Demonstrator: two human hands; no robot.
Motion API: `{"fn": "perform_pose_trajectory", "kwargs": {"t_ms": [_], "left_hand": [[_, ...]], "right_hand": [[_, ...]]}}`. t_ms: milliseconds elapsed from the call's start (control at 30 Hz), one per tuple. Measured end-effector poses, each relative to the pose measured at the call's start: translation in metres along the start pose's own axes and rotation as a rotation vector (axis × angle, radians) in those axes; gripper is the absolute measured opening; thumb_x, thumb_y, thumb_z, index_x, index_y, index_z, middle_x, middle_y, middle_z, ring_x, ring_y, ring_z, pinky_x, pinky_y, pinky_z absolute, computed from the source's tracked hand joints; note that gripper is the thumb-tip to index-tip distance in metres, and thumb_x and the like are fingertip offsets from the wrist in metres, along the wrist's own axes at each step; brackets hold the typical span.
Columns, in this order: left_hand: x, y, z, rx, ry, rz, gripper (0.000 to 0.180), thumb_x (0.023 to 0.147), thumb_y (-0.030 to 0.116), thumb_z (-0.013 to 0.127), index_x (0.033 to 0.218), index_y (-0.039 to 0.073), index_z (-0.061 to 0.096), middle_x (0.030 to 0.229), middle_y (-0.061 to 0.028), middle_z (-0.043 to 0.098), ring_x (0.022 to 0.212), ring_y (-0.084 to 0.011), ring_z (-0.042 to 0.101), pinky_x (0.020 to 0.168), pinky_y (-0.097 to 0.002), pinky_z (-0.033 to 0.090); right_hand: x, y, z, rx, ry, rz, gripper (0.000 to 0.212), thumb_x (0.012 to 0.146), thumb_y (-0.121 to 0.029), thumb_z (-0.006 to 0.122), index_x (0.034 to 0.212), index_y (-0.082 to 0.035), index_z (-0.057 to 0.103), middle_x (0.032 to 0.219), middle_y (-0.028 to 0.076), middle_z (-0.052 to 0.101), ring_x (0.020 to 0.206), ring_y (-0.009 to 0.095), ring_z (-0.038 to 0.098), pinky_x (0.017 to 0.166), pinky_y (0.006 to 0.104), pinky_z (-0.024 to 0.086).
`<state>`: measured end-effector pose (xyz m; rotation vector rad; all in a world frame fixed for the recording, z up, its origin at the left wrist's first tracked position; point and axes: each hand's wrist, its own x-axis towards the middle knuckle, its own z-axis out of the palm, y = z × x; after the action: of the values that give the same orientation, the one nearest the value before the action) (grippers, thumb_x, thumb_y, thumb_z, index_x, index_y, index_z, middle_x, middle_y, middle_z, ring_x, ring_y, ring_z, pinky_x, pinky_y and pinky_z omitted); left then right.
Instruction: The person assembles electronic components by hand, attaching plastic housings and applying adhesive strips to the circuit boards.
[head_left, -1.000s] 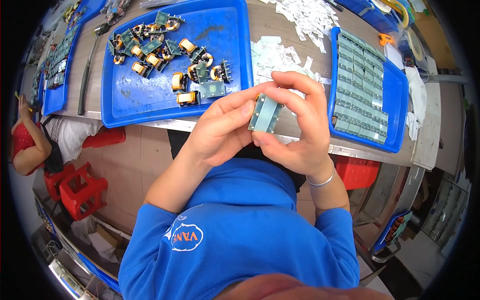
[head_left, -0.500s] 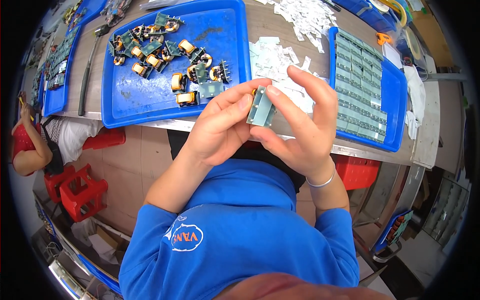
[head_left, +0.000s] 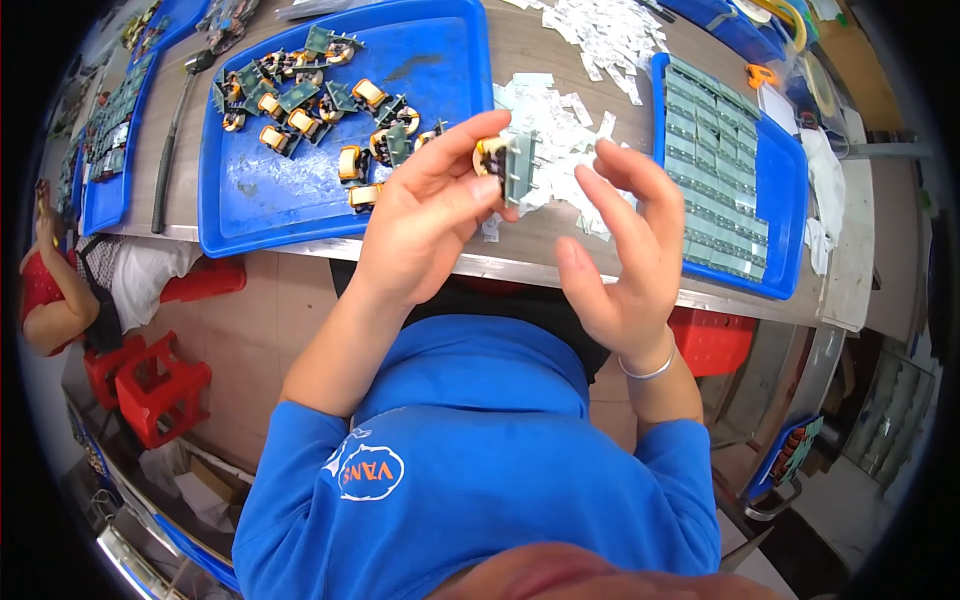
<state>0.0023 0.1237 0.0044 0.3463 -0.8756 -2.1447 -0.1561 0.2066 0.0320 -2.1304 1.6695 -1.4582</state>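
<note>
I see a bright blue shirt [head_left: 480,470] at 6 o'clock, with short sleeves [head_left: 675,470]. Orange print [head_left: 371,472] sits inside a white loop at 7 o'clock. The right hand [head_left: 636,265] has a thin silver bracelet [head_left: 650,375] below it, near 4 o'clock.

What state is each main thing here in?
Circuit board: held up, pins facing right
Left hand: closed on that board
Right hand: open, empty
Left tray: holding jumbled coil boards
Right tray: partly filled, green panels in rows
White slips: loosely heaped
Long-handled tool: lying flat
</note>
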Motion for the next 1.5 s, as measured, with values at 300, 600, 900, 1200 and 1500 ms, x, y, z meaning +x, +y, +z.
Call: {"fn": "perform_pose_trajectory", "kwargs": {"t_ms": [300,600,900,1200,1500], "left_hand": [[-0.005,-0.007,0.01,0.129,0.017,0.044,0.046,0.08,-0.006,0.057,0.123,-0.003,0.043,0.109,-0.0094,0.053,0.097,-0.014,0.053,0.081,-0.0265,0.046],[-0.001,-0.004,0.003,0.553,0.008,0.156,0.048,0.078,-0.005,0.059,0.123,-0.003,0.045,0.101,-0.0058,0.046,0.092,-0.0114,0.05,0.078,-0.024,0.046],[-0.006,-0.015,0.02,0.496,-0.109,0.027,0.067,0.073,-0.007,0.062,0.132,0.0,0.03,0.096,-0.0079,0.052,0.085,-0.0126,0.054,0.075,-0.0261,0.046],[-0.002,-0.019,0.027,0.31,-0.126,-0.07,0.059,0.078,-0.005,0.058,0.13,-0.001,0.031,0.098,-0.0108,0.054,0.085,-0.0127,0.055,0.074,-0.024,0.046],[-0.002,-0.004,-0.009,0.583,0.051,0.088,0.027,0.083,0.001,0.052,0.109,-0.004,0.053,0.094,-0.0127,0.059,0.078,-0.0148,0.057,0.069,-0.0272,0.049]], "right_hand": [[0.002,0.001,0.013,0.018,-0.067,0.004,0.058,0.06,-0.008,0.068,0.116,-0.002,0.053,0.121,0.02,0.045,0.103,0.033,0.048,0.085,0.0386,0.041],[-0.003,0.011,-0.003,0.006,0.019,-0.024,0.034,0.061,0.006,0.061,0.092,-0.006,0.065,0.105,0.015,0.057,0.092,0.029,0.055,0.077,0.0357,0.044],[0.002,0.022,-0.023,0.13,-0.174,-0.092,0.027,0.064,0.006,0.063,0.09,-0.002,0.062,0.09,0.01,0.061,0.081,0.025,0.058,0.069,0.0322,0.047],[-0.005,0.021,-0.041,0.044,-0.043,-0.009,0.024,0.066,0.006,0.064,0.088,-0.002,0.063,0.083,0.008,0.061,0.075,0.024,0.058,0.066,0.0314,0.047],[-0.022,0.108,-0.173,-0.064,0.301,0.648,0.016,0.084,-0.012,0.057,0.094,-0.001,0.063,0.087,0.002,0.062,0.079,0.01,0.055,0.071,0.0218,0.043]]}}
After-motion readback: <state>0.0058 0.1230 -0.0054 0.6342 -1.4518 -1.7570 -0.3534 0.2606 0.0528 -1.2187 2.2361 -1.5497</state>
